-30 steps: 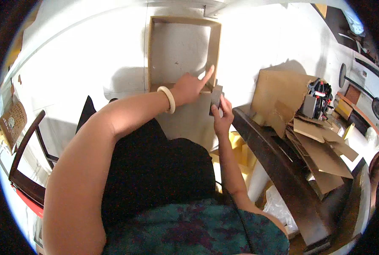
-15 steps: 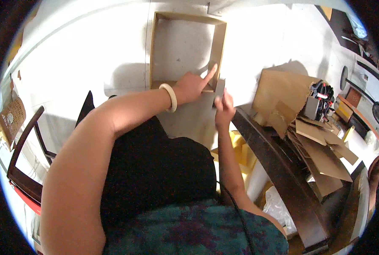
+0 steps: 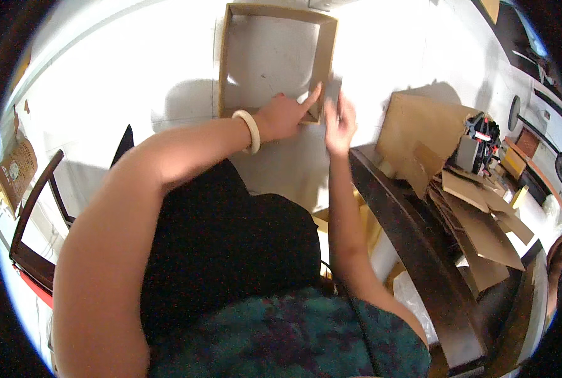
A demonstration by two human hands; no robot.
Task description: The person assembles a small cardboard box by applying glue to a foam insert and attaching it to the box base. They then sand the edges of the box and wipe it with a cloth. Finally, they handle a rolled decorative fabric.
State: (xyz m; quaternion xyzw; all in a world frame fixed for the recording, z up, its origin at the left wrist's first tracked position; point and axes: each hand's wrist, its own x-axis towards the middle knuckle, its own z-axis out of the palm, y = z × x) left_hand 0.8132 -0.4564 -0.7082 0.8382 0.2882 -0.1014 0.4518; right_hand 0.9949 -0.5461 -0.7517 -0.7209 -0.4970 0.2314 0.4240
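Note:
A shallow rectangular cardboard box [image 3: 326, 50] with upright tan walls and a pale inside lies on the white surface ahead of me. My left hand [image 3: 281, 118], wearing a cream bangle [image 3: 251, 129], reaches over its near wall at the near right corner. Its index finger is stretched out against the inside of the right wall; the other fingers are partly hidden. Just outside that wall, my right hand [image 3: 341, 129] holds a small flat grey piece [image 3: 336, 87] upright between thumb and fingers. It stands close along the wall; blur hides whether it touches.
To the right, a dark wooden bench [image 3: 413, 233] bears cut cardboard pieces [image 3: 476, 227]. A larger cardboard sheet [image 3: 413, 126] leans by black tools [image 3: 482, 138]. A dark chair [image 3: 32, 208] stands at the left. Clear plastic [image 3: 413, 309] lies low on the right.
My right hand has moved forward and slightly right with the grey piece, along the outside of the box's right wall. My left hand stays at the corner. The box sits slightly higher in view.

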